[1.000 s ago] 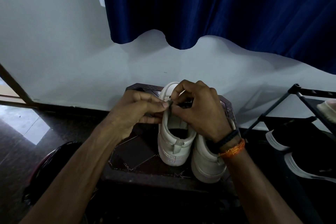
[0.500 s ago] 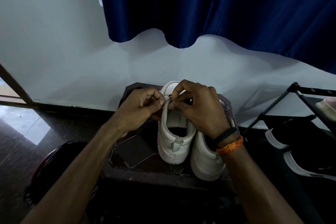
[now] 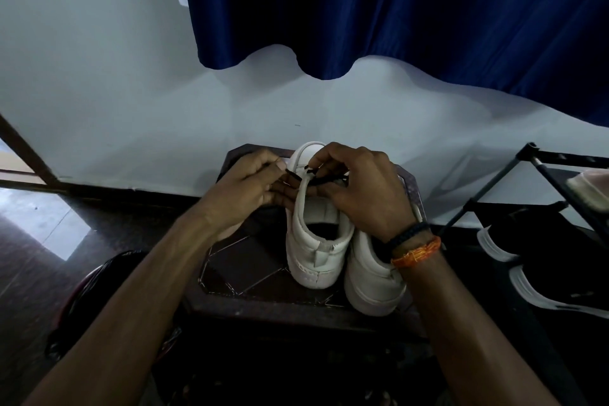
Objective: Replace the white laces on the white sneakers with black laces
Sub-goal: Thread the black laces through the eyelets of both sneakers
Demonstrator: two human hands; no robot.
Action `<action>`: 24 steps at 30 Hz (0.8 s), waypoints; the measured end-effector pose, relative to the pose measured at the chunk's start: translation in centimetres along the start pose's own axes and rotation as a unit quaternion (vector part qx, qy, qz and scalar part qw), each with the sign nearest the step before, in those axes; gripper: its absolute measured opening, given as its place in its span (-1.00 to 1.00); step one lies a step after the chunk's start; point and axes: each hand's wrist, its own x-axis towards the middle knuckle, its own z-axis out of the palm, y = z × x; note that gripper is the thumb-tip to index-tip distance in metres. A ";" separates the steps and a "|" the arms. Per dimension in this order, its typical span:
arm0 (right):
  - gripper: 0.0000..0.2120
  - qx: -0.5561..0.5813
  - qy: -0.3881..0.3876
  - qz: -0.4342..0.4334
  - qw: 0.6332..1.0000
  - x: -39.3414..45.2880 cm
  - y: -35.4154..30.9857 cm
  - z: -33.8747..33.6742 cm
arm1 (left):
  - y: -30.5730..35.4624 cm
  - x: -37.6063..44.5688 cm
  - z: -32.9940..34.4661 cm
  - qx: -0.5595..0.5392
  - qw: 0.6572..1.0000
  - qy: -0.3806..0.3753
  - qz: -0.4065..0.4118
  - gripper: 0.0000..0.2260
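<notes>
Black, thin and cord-like, the black lace (image 3: 324,179) crosses the front of the left white smooth-leather sneaker (image 3: 316,234), and both hands pinch it there. The left hand (image 3: 245,189) sits just left of that sneaker, thumb and forefinger nipped on a short lace end that pokes toward the shoe's rim, the other fingers curled beneath. The right hand (image 3: 362,194) arches over the sneaker's tongue from the right, fingertips closed on the lace above the eyelets, wrist bent down, a dark braided band and an orange thread bracelet (image 3: 417,252) around it. Both forearms reach in from the near edge, converging on the shoe. A second white sneaker (image 3: 372,287), rounded at the heel, stands touching the first on its right, heels toward the camera. Both stand on a dark, glossy, angular-cornered stool top (image 3: 250,270). Right of the sneakers, a black metal shoe rack (image 3: 540,171) carries black shoes with white soles (image 3: 540,280). Beyond the sneakers rises a pale wall with a deep-blue satin curtain (image 3: 395,3) hanging in folds.
</notes>
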 end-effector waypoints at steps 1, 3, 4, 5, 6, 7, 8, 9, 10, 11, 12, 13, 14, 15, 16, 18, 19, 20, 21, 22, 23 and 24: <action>-0.72 0.000 0.001 0.002 1.000 0.0 0.0 0.0 | 0.2 0.0 -0.1 -0.022 1.000 0.003 -0.004 -0.84; -0.70 -0.004 0.001 -0.002 1.000 -0.1 0.0 0.1 | 0.5 0.0 -0.2 -0.068 0.998 0.020 -0.006 -0.84; -0.69 -0.010 0.001 -0.007 1.000 -0.1 0.0 0.1 | 0.7 0.0 -0.3 -0.085 0.996 0.027 -0.001 -0.85; -0.67 -0.019 0.001 -0.011 1.000 -0.1 0.0 0.2 | 0.8 0.1 -0.3 -0.099 0.995 0.031 0.004 -0.86; -0.65 -0.029 0.002 -0.012 0.999 -0.1 0.0 0.3 | 0.9 0.1 -0.3 -0.112 0.993 0.032 0.008 -0.86; -0.63 -0.039 0.005 -0.013 0.999 -0.1 -0.1 0.3 | 0.9 0.1 -0.2 -0.123 0.992 0.031 0.009 -0.86; -0.60 -0.048 0.007 -0.016 0.999 0.0 -0.1 0.4 | 0.9 0.1 -0.1 -0.132 0.991 0.029 0.006 -0.85; -0.59 -0.057 0.008 -0.019 0.998 0.0 -0.1 0.4 | 0.8 0.1 0.0 -0.141 0.990 0.027 0.002 -0.83; -0.58 -0.066 0.007 -0.024 0.998 0.0 -0.1 0.5 | 0.6 0.1 0.1 -0.149 0.988 0.026 -0.001 -0.82; -0.57 -0.071 0.005 -0.030 0.997 -0.1 -0.1 0.5 | 0.5 0.1 0.3 -0.158 0.987 0.026 -0.005 -0.82; -0.57 -0.073 0.003 -0.038 0.997 -0.1 -0.2 0.5 | 0.4 0.1 0.4 -0.165 0.986 0.028 -0.009 -0.82; -0.58 -0.074 0.001 -0.045 0.996 -0.1 -0.2 0.5 | 0.3 0.1 0.4 -0.171 0.985 0.030 -0.013 -0.82; -0.58 -0.075 0.000 -0.051 0.996 -0.1 -0.2 0.6 | 0.2 0.1 0.4 -0.174 0.984 0.030 -0.016 -0.83; -0.58 -0.075 -0.001 -0.052 0.996 -0.2 -0.2 0.7 | 0.1 0.1 0.4 -0.175 0.984 0.029 -0.019 -0.84; -0.57 -0.074 -0.003 -0.052 0.996 -0.2 -0.2 0.8 | 0.0 0.1 0.3 -0.176 0.984 0.027 -0.020 -0.84; -0.57 -0.075 -0.008 -0.053 0.996 -0.1 -0.1 0.8 | 0.0 0.1 0.2 -0.180 0.983 0.026 -0.022 -0.85; -0.57 -0.074 -0.010 -0.052 0.996 -0.1 -0.1 0.8 | 0.0 0.1 0.2 -0.183 0.982 0.027 -0.023 -0.86; -0.57 -0.073 -0.011 -0.049 0.996 -0.1 -0.1 0.8 | -0.1 0.1 0.2 -0.187 0.982 0.028 -0.024 -0.86; -0.58 -0.072 -0.013 -0.045 0.996 -0.1 -0.1 0.8 | -0.1 0.2 0.3 -0.190 0.981 0.028 -0.026 -0.86; -0.58 -0.073 -0.014 -0.040 0.996 -0.1 -0.1 0.8 | -0.2 0.2 0.3 -0.192 0.981 0.028 -0.027 -0.86; -0.58 -0.075 -0.016 -0.034 0.996 -0.1 -0.1 0.8 | -0.2 0.3 0.4 -0.193 0.980 0.028 -0.029 -0.86; -0.58 -0.076 -0.018 -0.029 0.997 0.0 -0.1 0.8 | -0.3 0.4 0.6 -0.192 0.981 0.028 -0.029 -0.86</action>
